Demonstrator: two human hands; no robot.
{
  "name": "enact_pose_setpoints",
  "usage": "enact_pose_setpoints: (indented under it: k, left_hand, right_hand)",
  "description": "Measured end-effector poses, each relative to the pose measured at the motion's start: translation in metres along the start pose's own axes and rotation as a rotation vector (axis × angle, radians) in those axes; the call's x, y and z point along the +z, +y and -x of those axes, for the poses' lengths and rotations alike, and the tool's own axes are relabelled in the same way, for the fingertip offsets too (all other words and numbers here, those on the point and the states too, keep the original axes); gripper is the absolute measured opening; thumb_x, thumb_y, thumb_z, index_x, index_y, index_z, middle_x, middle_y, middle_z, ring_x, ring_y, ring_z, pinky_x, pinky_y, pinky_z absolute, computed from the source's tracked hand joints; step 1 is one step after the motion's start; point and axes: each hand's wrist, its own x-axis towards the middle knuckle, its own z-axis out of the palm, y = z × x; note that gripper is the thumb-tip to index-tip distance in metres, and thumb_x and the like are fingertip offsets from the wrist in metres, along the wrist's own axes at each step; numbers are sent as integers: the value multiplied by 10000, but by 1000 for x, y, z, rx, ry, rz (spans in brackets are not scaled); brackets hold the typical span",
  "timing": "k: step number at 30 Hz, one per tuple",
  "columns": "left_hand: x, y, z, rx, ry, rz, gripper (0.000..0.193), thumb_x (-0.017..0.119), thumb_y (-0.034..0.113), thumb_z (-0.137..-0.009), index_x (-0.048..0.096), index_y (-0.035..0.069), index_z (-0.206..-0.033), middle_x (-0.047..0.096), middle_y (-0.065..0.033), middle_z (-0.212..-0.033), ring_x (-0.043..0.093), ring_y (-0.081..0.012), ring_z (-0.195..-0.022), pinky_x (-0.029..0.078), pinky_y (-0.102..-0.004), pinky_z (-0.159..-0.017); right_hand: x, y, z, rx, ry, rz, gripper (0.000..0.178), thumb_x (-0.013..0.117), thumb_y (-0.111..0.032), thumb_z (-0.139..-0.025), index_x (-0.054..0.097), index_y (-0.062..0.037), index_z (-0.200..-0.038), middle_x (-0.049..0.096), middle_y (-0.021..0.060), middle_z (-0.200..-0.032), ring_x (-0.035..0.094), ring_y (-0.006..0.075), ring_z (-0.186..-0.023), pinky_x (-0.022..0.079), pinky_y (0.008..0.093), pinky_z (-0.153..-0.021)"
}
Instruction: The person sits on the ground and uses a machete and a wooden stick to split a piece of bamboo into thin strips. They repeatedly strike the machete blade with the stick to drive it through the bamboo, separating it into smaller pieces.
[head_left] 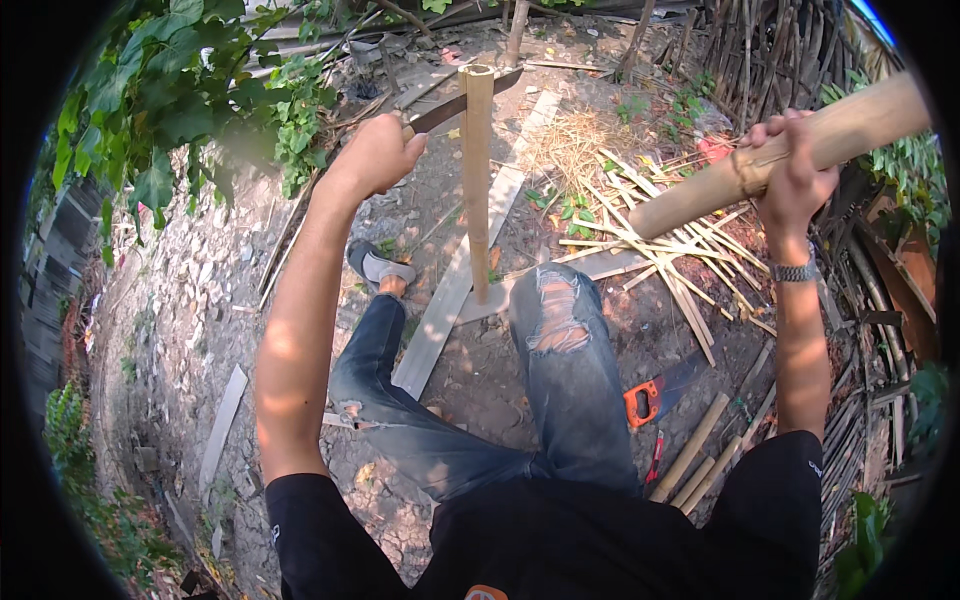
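My left hand (pixel 378 155) is closed around the handle of a long knife (pixel 440 115), held out ahead of me on the left. Its dark blade shows on both sides of an upright bamboo pole (pixel 477 180), a little below the hollow top; the pole hides the blade's middle and it looks sunk into the bamboo. The pole's foot stands on the ground between my legs. Raised on the right, my right hand (pixel 795 180) grips a thicker bamboo log (pixel 865 125), which is tilted with its far end up to the right and apart from the knife.
Split bamboo strips (pixel 665 240) lie piled right of the pole. A long grey board (pixel 437 335) runs along the ground. An orange-handled saw (pixel 642 403), a red-handled tool (pixel 655 457) and cut bamboo pieces (pixel 692 447) lie by my right leg. Leafy branches (pixel 165 110) hang at upper left.
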Motion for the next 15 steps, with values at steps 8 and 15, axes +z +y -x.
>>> enact_pose_setpoints:
  k: [8, 15]
  left_hand:
    - [-7, 35, -7, -73, 11, -145, 508, 751, 434, -871, 727, -71, -912, 720, -274, -906, 725, -383, -911, 553, -468, -839]
    - [-14, -4, 2, -258, 64, -151, 480, 821, 342, -771, 733, -91, -956, 728, -294, -985, 727, -412, -954, 569, -468, -870]
  right_hand:
    - [-76, 43, 70, 841, -522, 642, 471, 784, -172, -797, 645, 48, -1190, 696, 68, -857, 637, 144, -668, 523, 301, -622]
    - [-65, -109, -112, -83, -11, 185, 480, 663, -285, -981, 524, 62, -1283, 665, 157, -1069, 708, 260, -860, 602, 382, -818]
